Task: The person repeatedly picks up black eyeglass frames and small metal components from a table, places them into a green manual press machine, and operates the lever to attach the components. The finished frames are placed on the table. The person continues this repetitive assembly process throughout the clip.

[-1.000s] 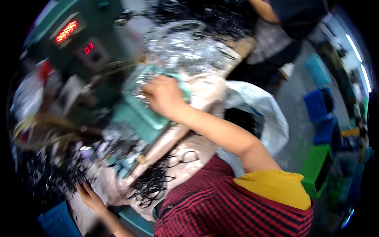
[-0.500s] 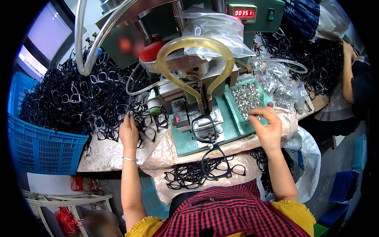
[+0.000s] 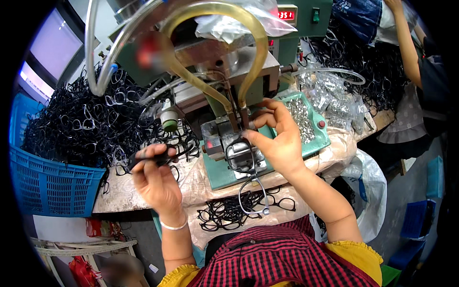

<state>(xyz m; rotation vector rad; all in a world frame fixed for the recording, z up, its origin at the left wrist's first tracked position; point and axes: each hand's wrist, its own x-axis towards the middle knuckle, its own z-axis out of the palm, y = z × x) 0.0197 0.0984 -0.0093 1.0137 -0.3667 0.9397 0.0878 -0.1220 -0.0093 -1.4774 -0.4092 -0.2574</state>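
Nearest, a tangle of black frames (image 3: 220, 213) lies on a pale sheet (image 3: 191, 222), and just beyond, one pair of glasses (image 3: 253, 179) sits at the metal block (image 3: 213, 136), partly overhanging the green base's (image 3: 220, 178) front edge. Off that base's left edge, the left hand (image 3: 158, 184) pinches a dark frame (image 3: 168, 152); the right hand (image 3: 283, 148) has its thumb and fingers bent at the block, whether gripping anything I cannot tell. Farther, a tray (image 3: 321, 136) of small shiny parts (image 3: 300, 117) stands toward the base's right edge.
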